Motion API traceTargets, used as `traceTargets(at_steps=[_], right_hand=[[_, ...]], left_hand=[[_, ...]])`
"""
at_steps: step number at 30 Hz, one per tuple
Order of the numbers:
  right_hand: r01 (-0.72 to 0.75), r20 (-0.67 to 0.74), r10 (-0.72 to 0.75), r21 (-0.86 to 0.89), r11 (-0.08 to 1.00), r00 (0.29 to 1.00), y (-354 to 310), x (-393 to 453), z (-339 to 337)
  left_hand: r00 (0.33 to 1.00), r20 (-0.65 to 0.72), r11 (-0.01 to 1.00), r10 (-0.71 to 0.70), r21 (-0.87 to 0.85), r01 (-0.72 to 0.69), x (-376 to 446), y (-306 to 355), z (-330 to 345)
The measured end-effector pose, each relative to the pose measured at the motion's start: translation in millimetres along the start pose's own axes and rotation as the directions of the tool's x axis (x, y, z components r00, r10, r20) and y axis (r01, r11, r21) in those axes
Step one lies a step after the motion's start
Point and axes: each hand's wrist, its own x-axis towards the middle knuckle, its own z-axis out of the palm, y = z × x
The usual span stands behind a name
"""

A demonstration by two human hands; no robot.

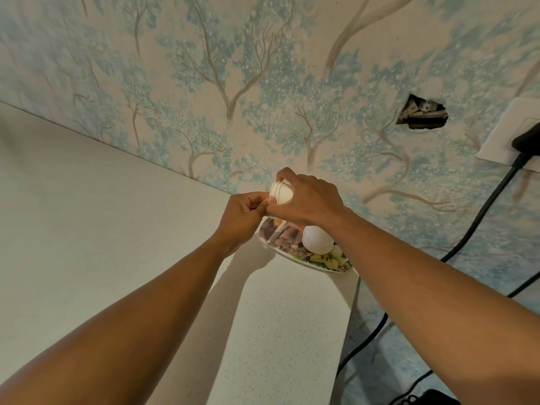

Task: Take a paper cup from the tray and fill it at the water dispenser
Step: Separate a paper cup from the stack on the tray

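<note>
We stand at a pale speckled counter (117, 229) that runs back to a wall papered in blue-green trees (233, 68). Largest things first: wall and counter fill nearly all we see. At the right of the wall, a ragged hole (422, 115), a white outlet plate (505, 135), and a black cable (479, 217) dropping from it past the counter's edge. No water dispenser shows anywhere in view.

Both our forearms reach forward and meet above the counter's far right corner. There sits a floral tray (324, 263), and on it a white rounded stack of upturned cups (317, 239), untouched. Other small items lie on the tray under our hands; we cannot make them out.

Just above the tray, our right hand (309, 200) wraps over a short nested stack of paper cups (281, 192), held tilted with rims toward the left. Our left hand (244, 214) is curled, thumb and fingertips pinching at the rim of the outermost cup.

Judgement on progress: early. Cups are lifted off the tray, but a single cup looks not yet separated from its neighbours. Left to do: peel one free, return the rest, find the dispenser, fill.
</note>
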Motion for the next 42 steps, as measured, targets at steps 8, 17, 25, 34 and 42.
traceTargets(at_steps=[8,17,25,34,42], right_hand=[[-0.070,-0.054,0.070,0.003,0.998,0.996,-11,2,0],[0.106,0.125,-0.135,0.210,0.972,0.983,-3,-13,-11],[0.052,0.222,-0.106,0.239,0.970,0.969,4,-18,-9],[0.040,0.155,-0.068,0.177,0.983,0.986,25,-22,-4],[0.075,0.234,-0.050,-0.098,0.992,0.971,19,3,5]], left_hand=[[0.995,-0.093,0.998,0.037,0.054,-0.032,0,5,4],[0.986,-0.029,0.981,-0.166,-0.102,0.163,-3,13,-17],[0.970,-0.135,0.979,-0.200,0.001,0.202,1,15,-33],[0.874,-0.188,0.872,-0.448,-0.307,0.381,-5,-2,-49],[0.781,-0.096,0.646,-0.618,-0.629,0.434,-22,-29,-52]])
